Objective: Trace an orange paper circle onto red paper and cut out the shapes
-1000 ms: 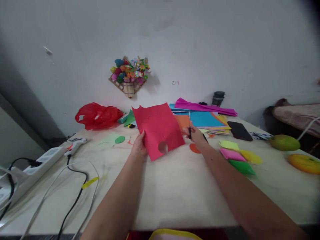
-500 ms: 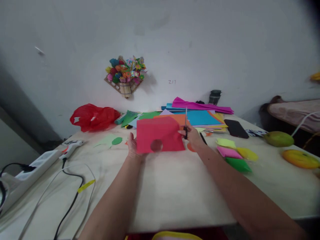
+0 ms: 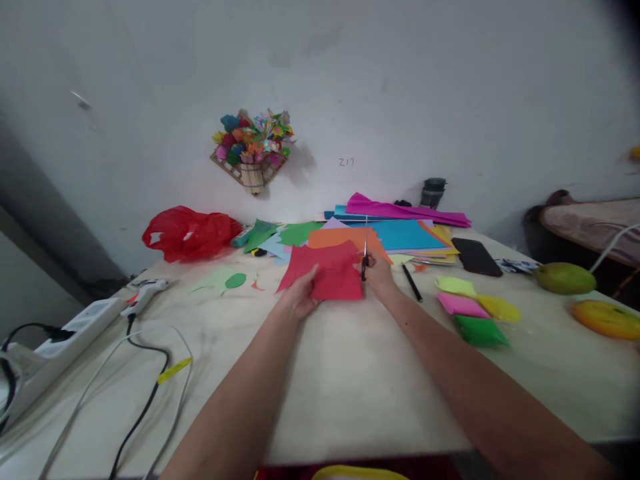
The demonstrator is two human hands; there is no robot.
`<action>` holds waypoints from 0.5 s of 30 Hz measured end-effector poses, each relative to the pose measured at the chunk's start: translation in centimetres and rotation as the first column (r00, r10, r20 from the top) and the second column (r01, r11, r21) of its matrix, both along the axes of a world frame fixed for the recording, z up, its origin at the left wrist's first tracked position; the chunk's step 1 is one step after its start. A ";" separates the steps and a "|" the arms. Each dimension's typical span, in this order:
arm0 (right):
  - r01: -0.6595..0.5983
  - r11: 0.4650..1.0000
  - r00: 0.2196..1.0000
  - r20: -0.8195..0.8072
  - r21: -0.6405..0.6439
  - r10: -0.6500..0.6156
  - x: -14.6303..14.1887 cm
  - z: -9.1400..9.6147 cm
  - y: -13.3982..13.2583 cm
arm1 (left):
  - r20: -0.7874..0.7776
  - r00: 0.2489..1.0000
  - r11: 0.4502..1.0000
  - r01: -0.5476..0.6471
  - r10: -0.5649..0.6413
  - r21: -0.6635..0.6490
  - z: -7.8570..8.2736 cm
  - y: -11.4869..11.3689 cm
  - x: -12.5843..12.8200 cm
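Note:
A red paper sheet [image 3: 333, 272] lies low over the pale table [image 3: 350, 373], in front of a stack of coloured sheets. My left hand [image 3: 300, 299] grips the sheet's near edge, fingers closed on it. My right hand [image 3: 376, 275] is closed on a pair of scissors [image 3: 365, 256] with the blades pointing up, right at the sheet's right edge.
Behind lie coloured paper sheets [image 3: 400, 235], a black pen [image 3: 411, 283] and a dark phone [image 3: 476, 257]. Folded paper pieces [image 3: 473, 313] and two mangoes [image 3: 565, 277] sit at the right. A red plastic bag [image 3: 187, 232], power strip [image 3: 60, 333] and cables [image 3: 145, 393] are at the left.
The red sheet was held up and tilted; it has come down flat toward the table and been turned. My left hand has shifted right along its edge. The scissors hand stays beside it.

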State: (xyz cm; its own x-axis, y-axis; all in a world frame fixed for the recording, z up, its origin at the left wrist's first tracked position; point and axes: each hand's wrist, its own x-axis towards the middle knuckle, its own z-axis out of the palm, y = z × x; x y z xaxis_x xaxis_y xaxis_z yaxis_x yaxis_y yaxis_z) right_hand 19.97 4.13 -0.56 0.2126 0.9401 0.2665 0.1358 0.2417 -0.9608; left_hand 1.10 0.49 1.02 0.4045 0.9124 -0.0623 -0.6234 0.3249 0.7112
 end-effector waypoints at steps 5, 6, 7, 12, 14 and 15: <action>0.042 0.999 0.997 -0.067 -0.010 -0.043 -0.4 0.1 -0.1 | -0.058 0.951 0.948 -0.306 0.302 -0.087 -0.8 1.3 1.0; 0.056 0.998 0.996 -0.063 -0.033 -0.058 -0.4 0.3 -0.2 | -0.046 0.944 0.941 -0.329 0.327 -0.080 -0.8 1.5 0.9; 0.065 0.997 0.996 -0.051 -0.052 -0.067 -0.3 0.5 -0.4 | -0.037 0.936 0.932 -0.353 0.351 -0.076 -0.8 1.7 0.7; -0.148 0.973 0.985 0.066 -0.175 0.161 0.8 2.0 -1.8 | 0.025 0.890 0.889 -0.452 0.455 -0.076 -0.7 2.3 -0.5; -0.251 0.941 0.961 0.061 -0.225 0.271 1.3 2.4 -2.2 | 0.053 0.874 0.875 -0.479 0.483 -0.070 -0.7 2.5 -0.7; -0.294 0.927 0.947 0.061 -0.233 0.316 1.6 2.5 -2.4 | 0.061 0.869 0.871 -0.487 0.491 -0.065 -0.7 2.5 -0.8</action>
